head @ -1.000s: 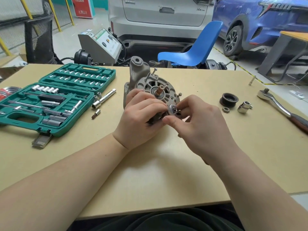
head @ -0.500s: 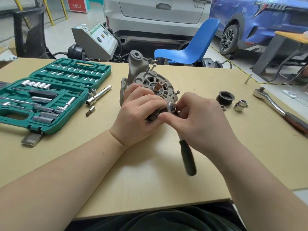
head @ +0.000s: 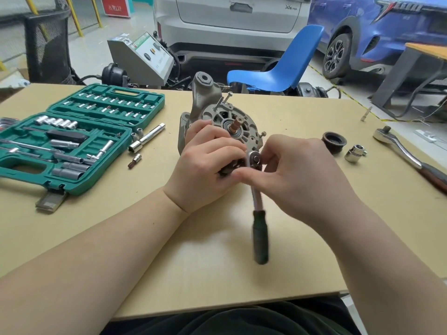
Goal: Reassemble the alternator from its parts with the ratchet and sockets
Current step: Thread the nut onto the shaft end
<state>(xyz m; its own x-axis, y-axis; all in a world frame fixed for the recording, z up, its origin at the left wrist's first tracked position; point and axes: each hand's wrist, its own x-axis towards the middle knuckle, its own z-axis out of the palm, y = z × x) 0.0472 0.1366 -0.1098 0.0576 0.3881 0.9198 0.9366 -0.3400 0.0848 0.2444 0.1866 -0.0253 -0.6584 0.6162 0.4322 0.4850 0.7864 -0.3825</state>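
You are steadying the alternator [head: 217, 117] with your left hand [head: 205, 170], fingers curled around its near lower edge, while it is standing on edge on the table [head: 169, 262] with its shaft pointing up and toward you. Your right hand [head: 297, 175] is pinching the head of the small ratchet [head: 260, 228] just at the alternator's near right rim, seemingly on a housing bolt. The ratchet's long axis is running from that rim straight back toward you, its dark handle hanging free, and nobody is gripping it. Your right hand is the nearer one, so it looks best placed to slide down onto the handle and swing it sideways, across the alternator's face.
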